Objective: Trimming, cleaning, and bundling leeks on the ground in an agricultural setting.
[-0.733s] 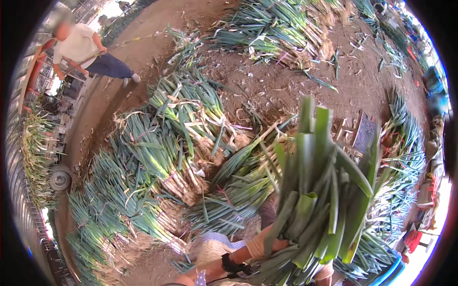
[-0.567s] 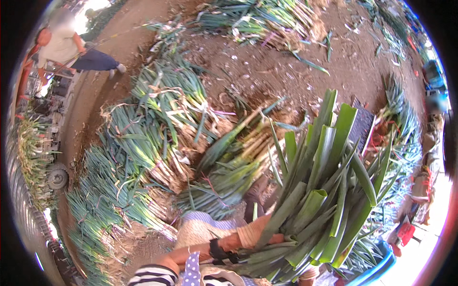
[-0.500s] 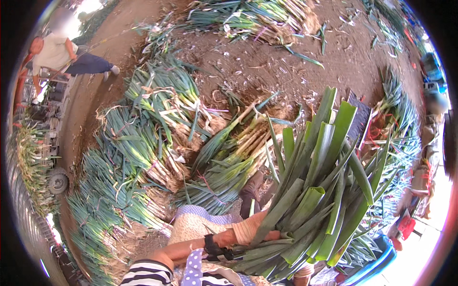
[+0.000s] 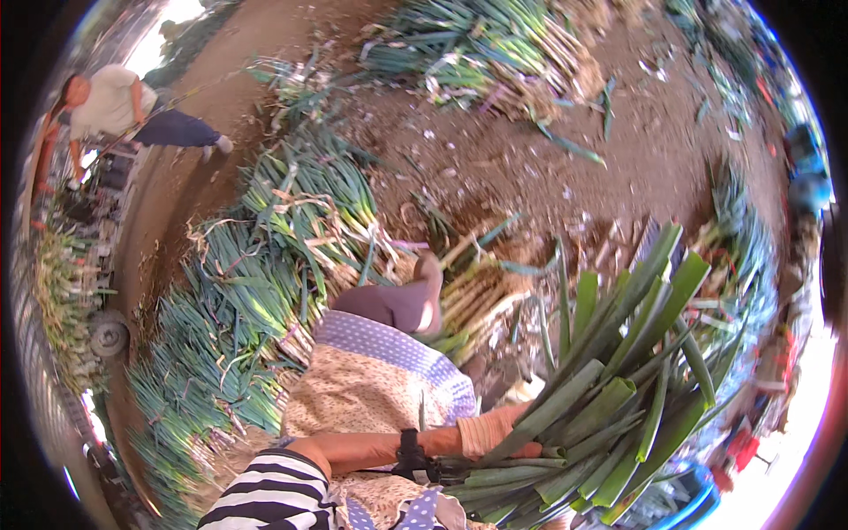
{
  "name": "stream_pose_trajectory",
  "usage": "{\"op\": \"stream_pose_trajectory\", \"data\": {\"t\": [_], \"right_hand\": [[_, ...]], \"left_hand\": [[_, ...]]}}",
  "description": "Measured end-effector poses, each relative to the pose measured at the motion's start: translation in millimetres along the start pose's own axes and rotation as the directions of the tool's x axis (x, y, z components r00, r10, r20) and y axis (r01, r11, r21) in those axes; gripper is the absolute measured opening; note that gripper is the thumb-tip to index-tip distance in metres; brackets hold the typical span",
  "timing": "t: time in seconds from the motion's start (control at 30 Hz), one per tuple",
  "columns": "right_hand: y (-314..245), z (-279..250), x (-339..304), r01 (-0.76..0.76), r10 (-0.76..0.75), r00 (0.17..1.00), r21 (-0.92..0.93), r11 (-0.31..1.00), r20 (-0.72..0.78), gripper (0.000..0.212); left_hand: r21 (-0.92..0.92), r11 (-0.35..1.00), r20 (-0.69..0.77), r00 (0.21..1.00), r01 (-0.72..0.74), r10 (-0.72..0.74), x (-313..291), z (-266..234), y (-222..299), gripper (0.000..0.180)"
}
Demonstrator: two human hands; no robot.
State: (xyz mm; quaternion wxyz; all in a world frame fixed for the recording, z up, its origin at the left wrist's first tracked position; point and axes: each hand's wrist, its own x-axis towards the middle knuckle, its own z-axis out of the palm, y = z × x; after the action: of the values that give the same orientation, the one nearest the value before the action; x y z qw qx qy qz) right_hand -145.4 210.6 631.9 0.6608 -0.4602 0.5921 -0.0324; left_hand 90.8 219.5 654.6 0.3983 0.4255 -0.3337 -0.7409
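Observation:
A large bundle of green onions point(image 4: 609, 397), its thick green leaves cut off at the tips, lies across my front at the lower right. My left hand point(image 4: 508, 435), with a tan wrap at the wrist, is closed around the near side of this bundle. The leaves cover part of its fingers. Below the bundle, at the bottom edge, only a small bit of my right hand point(image 4: 555, 523) shows. Its fingers are hidden under the leaves. A black band point(image 4: 412, 455) circles my left forearm.
Tied green onion bundles point(image 4: 247, 283) are heaped on the left, with another pile point(image 4: 486, 53) at the far side. Onions point(image 4: 481, 296) lie beyond my leg point(image 4: 389, 305). A blue tub point(image 4: 698, 499) stands lower right. Another person point(image 4: 132, 110) is at upper left, near a cart wheel point(image 4: 109, 334).
The bundle has shifted right and down in the picture, with my left hand still around it. My leg and apron now show over the onions ahead. The surroundings have shifted slightly.

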Motion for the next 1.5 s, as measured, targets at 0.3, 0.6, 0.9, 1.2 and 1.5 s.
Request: {"op": "stream_pose_trajectory", "data": {"t": [0.3,0.6,0.9,1.2,1.5], "right_hand": [[-196,92,152,0.131,-0.119,0.989,-0.153,0.980,0.084,0.040],[-407,266,328,0.131,-0.084,0.980,-0.267,0.955,0.181,0.040],[-580,508,471,0.341,-0.102,0.793,-0.300,0.891,0.600,0.039],[-691,669,539,0.411,0.073,0.557,-0.351,0.841,0.827,0.039],[-776,685,608,0.147,0.186,0.614,-0.342,0.928,0.767,0.039]], "left_hand": [[-0.041,0.993,-0.046,0.993,-0.113,0.112,24,-175,78,0.070],[-0.055,0.914,-0.453,0.826,-0.402,0.336,3,-457,174,0.069],[0.008,0.858,-0.841,0.460,-0.513,0.283,-76,-645,243,0.054],[0.124,0.895,-0.992,-0.030,-0.427,0.123,-46,-756,241,0.050],[0.301,0.940,-0.953,-0.095,-0.161,0.289,-80,-874,299,0.049]]}}
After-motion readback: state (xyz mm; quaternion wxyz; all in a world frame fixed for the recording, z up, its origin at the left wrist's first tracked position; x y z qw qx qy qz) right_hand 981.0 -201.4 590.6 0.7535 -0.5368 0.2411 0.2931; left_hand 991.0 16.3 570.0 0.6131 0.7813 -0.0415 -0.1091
